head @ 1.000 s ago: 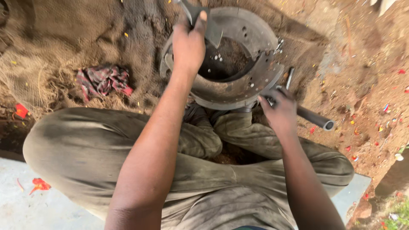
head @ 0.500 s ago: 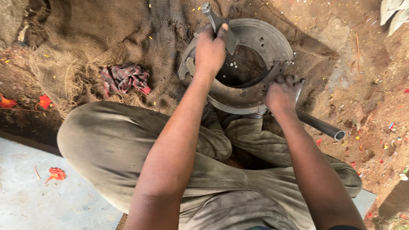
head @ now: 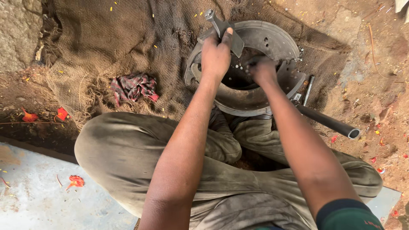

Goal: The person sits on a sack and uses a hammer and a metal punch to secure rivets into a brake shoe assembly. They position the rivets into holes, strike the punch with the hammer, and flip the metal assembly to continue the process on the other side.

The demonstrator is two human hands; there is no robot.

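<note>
Left-hand (head: pixel 216 57) grip, hammer (head: pixel 221 30) head up-left

Brake shoes (head: pixel 255 100) rest on sacking (head: pixel 128 47), just beyond the crossed legs (head: pixel 170 162). Left hand (head: pixel 216 57) on their far-left rim, gripping a tool (head: pixel 221 27); right hand (head: pixel 262 70) inside. Rag (head: pixel 133 87) left; pipe (head: pixel 328 121) right.

Open-air roadside repair spot, bare reddish dirt ground (head: pixel 366 51), worn burlap sacking (head: pixel 128 42) spread as a work mat, curved metal brake shoes (head: pixel 260 42), steel pipe (head: pixel 328 121), oily checked rag (head: pixel 134 87), concrete slab edge (head: pixel 38 191), mechanic seated cross-legged
</note>
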